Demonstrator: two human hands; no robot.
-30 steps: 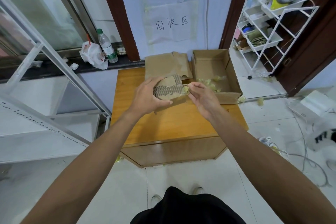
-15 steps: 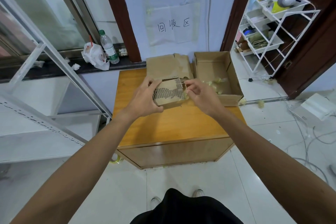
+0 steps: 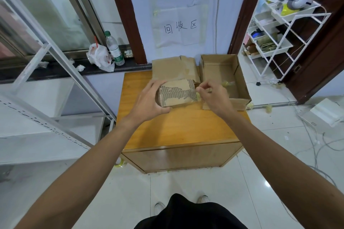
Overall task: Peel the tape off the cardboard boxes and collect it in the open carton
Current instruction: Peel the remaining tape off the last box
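My left hand [image 3: 149, 98] grips the left end of a small cardboard box [image 3: 176, 95] whose top layer is torn, showing the corrugation. At the box's right end my right hand [image 3: 214, 96] pinches a crumpled strip of yellowish tape [image 3: 197, 95]. The open carton [image 3: 240, 80] stands just right of the box on the wooden cabinet [image 3: 176, 128], with loose tape scraps [image 3: 227, 83] inside it. Flattened cardboard [image 3: 173, 69] lies behind the box against the wall.
A white wire rack [image 3: 279, 29] stands at the right by a dark door frame. Tape bits [image 3: 268, 108] and cables [image 3: 316, 139] lie on the tiled floor to the right. A water bottle [image 3: 114, 48] and a plastic bag [image 3: 98, 57] sit on the left sill beside a metal frame.
The box has been lowered slightly toward the cabinet top. My right hand has shifted from the box's front edge to its right end and still pinches the tape there.
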